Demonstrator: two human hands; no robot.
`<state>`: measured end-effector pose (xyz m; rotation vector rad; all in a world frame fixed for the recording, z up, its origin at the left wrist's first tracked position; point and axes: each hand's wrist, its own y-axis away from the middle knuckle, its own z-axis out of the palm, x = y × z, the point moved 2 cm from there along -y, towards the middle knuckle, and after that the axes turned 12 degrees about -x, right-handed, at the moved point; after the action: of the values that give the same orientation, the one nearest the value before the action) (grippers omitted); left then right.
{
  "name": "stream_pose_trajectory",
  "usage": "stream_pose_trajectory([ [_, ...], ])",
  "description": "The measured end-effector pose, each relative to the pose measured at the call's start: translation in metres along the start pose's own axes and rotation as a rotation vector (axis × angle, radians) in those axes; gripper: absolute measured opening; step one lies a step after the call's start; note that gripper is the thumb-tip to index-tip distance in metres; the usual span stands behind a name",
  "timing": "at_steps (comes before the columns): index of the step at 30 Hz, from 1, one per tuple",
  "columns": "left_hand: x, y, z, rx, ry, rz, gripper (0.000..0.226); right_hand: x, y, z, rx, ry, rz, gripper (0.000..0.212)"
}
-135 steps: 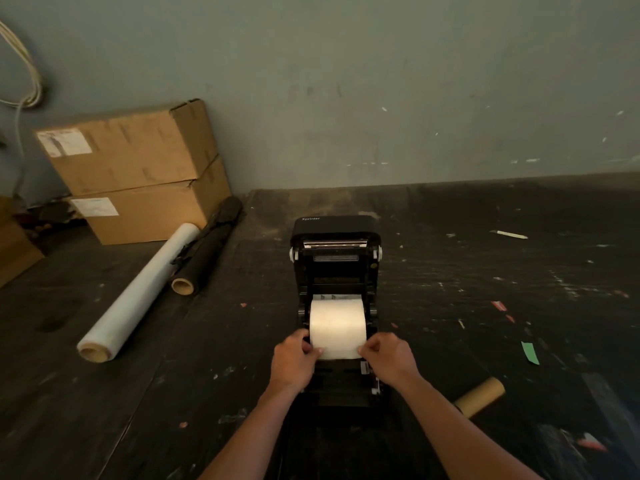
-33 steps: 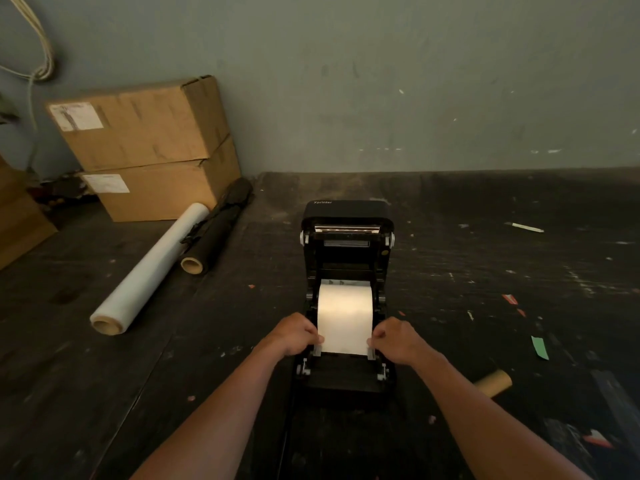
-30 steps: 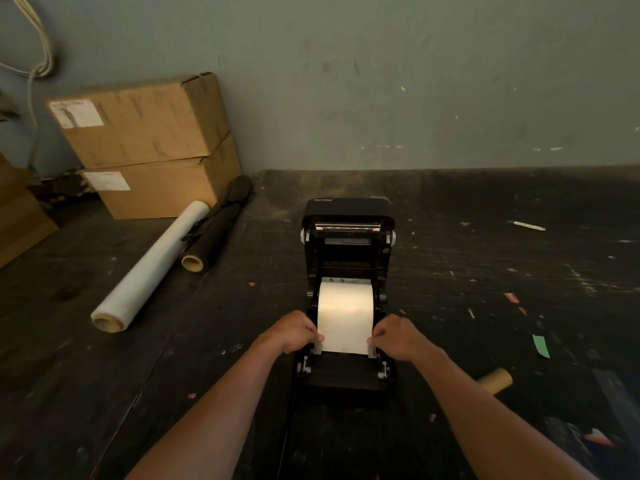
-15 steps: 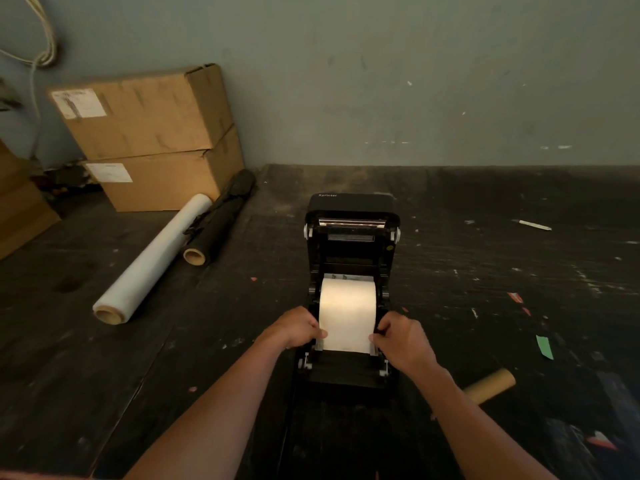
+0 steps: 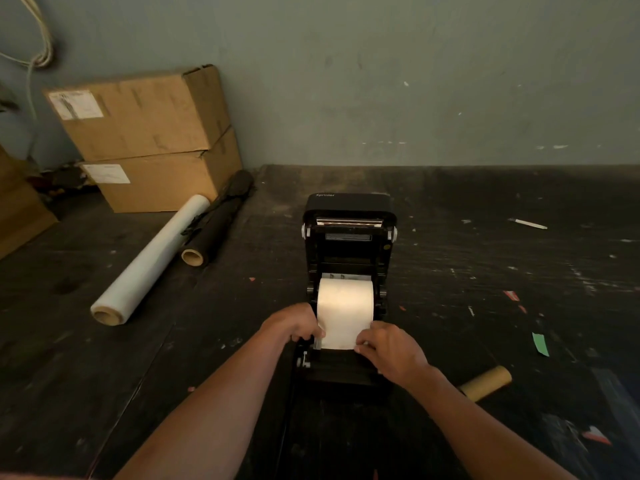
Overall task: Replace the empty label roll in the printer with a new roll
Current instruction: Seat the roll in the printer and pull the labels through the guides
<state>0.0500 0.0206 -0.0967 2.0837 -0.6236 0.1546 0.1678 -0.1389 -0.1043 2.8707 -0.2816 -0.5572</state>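
A black label printer (image 5: pixel 349 209) stands open on the dark table, its lid tipped up and back. A white label roll (image 5: pixel 345 301) sits in its bay, with a strip of paper drawn forward over the front. My left hand (image 5: pixel 294 323) pinches the strip's left edge at the front of the bay. My right hand (image 5: pixel 389 348) pinches the right edge, fingers curled over the paper's front corner. A bare brown cardboard core (image 5: pixel 486 382) lies on the table to the right of my right forearm.
Two stacked cardboard boxes (image 5: pixel 149 133) stand at the back left against the wall. A clear film roll (image 5: pixel 149 258) and a black roll (image 5: pixel 218 223) lie beside them. Paper scraps, a green one (image 5: pixel 540 344) among them, dot the table's right side.
My right hand has slid forward and inward over the strip's front right corner. The left hand stays at the left edge. The camera has shifted slightly, the printer now sitting higher in view.
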Motion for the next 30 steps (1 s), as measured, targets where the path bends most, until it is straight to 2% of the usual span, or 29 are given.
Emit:
stream_pose_trajectory([
  [6, 0.001, 0.002, 0.0, 0.018, -0.004, 0.004, 0.017, -0.002, -0.003, 0.005, -0.023, 0.239, -0.09, 0.023],
  [10, -0.002, 0.002, 0.007, 0.097, 0.062, 0.041, 0.017, -0.004, -0.004, 0.006, -0.042, 0.262, -0.109, 0.021],
  [12, -0.007, 0.003, 0.017, 0.243, 0.094, 0.089, 0.02, -0.003, -0.004, 0.009, -0.041, 0.252, -0.116, 0.021],
  [15, -0.016, 0.017, 0.038, 0.587, 0.087, 0.175, 0.034, -0.001, -0.004, 0.011, -0.011, 0.215, -0.114, 0.019],
  [17, -0.018, 0.023, 0.053, 0.668, -0.007, 0.32, 0.031, 0.0, -0.004, 0.012, 0.008, 0.199, -0.119, 0.017],
  [20, -0.022, 0.027, 0.066, 0.645, -0.168, 0.426, 0.031, 0.001, -0.002, 0.014, 0.03, 0.177, -0.122, 0.016],
  [26, -0.023, 0.028, 0.065, 0.592, -0.397, 0.5, 0.029, 0.002, 0.001, 0.017, 0.063, 0.141, -0.138, 0.017],
  [30, -0.02, 0.031, 0.058, 0.531, -0.672, 0.521, 0.025, 0.002, 0.003, 0.017, 0.043, 0.13, -0.137, 0.018],
])
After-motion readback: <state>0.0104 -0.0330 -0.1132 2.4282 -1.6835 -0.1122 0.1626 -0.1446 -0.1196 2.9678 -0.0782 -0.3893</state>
